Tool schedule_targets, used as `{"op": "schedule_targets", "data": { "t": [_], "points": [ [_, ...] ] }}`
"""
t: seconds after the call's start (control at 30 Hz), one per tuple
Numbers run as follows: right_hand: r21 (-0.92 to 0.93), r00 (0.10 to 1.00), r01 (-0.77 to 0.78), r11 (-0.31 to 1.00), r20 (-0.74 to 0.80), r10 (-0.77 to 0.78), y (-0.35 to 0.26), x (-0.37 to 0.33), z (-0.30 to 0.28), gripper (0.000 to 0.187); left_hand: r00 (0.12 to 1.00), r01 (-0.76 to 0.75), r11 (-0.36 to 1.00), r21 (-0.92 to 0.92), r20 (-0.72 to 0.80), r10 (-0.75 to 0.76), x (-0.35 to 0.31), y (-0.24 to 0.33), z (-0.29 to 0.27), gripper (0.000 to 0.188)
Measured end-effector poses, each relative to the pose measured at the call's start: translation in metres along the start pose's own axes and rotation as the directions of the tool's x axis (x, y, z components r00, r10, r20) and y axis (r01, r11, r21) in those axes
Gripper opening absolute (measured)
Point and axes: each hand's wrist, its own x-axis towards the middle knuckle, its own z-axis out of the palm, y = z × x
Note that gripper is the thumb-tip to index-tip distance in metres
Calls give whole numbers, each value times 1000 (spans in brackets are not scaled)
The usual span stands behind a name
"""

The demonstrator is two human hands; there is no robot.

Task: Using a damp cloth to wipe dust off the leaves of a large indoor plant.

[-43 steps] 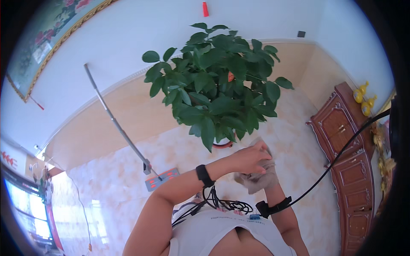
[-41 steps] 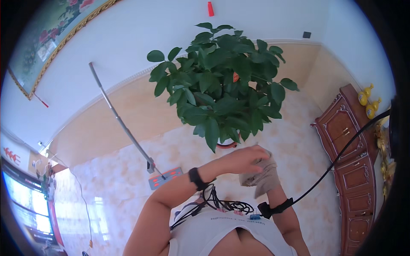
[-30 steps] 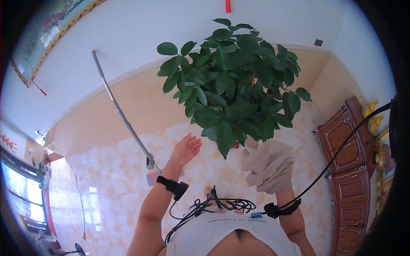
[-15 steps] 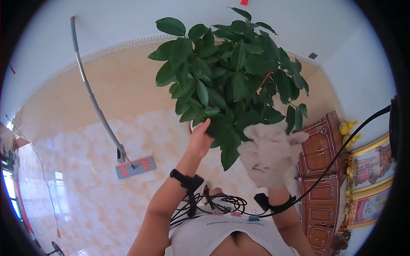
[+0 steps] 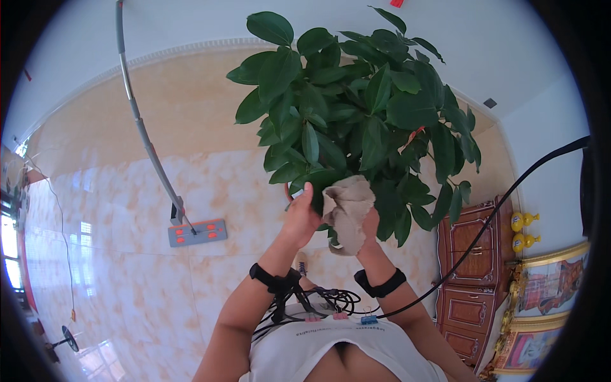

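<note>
A large potted plant [image 5: 356,108] with broad dark green leaves fills the upper middle, its pot mostly hidden by foliage. At its near edge my left hand [image 5: 301,216] is closed on a leaf [image 5: 324,180], thumb pointing up along its side; the other fingers are largely hidden beneath. My right hand [image 5: 370,230] grips a crumpled beige cloth [image 5: 348,210], which lies against that same leaf and covers part of it. The two hands are close together, with the cloth between them.
A flat mop [image 5: 197,233] with a grey pole leans on the wall at the left. Carved brown wooden cabinets [image 5: 471,261] stand at the right, beside yellow ornaments [image 5: 523,221] and gold-framed pictures [image 5: 548,280]. A black cable [image 5: 490,219] runs from my shirt toward the right.
My right hand has brought the cloth left, from beside the plant onto the leaf at my left hand. The left hand keeps its hold, and the whole view has shifted slightly.
</note>
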Motion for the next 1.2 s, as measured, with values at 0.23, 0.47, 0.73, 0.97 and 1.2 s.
{"op": "schedule_targets", "data": {
  "t": [0.23,0.47,0.73,0.97,1.2],
  "points": [
    [405,981,158,900,-164,-98,21,-15,-62,29,998,22,999,-26,54,-21,1,7,-5,52],
    [756,981,87,649,48,-188,-27,4,-59,24,995,-50,999,6,89,49,-5,4,12,50],
    [-44,984,168,985,-56,-170,-44,29,-16,32,939,-342,851,398,158,304,-5,-19,-9,43],
    [-136,980,108,985,-154,-129,22,32,-22,32,984,-105,989,-101,132,118,-6,-3,15,45],
    [987,795,-124,-103,161,585,-3,4,-108,34,986,5,990,-139,166,18,4,5,-1,57]
  ]
}}
